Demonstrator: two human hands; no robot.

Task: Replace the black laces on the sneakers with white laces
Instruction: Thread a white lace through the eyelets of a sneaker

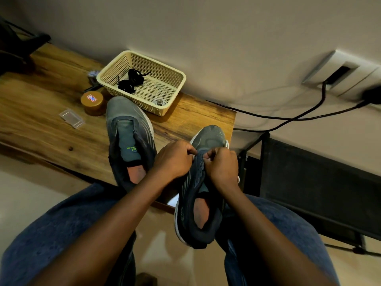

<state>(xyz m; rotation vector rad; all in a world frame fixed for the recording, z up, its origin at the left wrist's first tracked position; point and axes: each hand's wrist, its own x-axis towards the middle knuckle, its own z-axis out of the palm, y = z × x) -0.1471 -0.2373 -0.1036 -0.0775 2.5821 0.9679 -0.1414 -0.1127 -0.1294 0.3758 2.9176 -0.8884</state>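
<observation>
On the left sneaker's (129, 141) tongue, green "WEAR"; left hand (175, 159) and right hand (221, 164) pinch the right sneaker's (198, 195) lacing.

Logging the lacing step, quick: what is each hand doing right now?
Left hand: fingers curled, pinching at the eyelets of the right sneaker.
Right hand: fingers curled, pinching the white lace there.
</observation>
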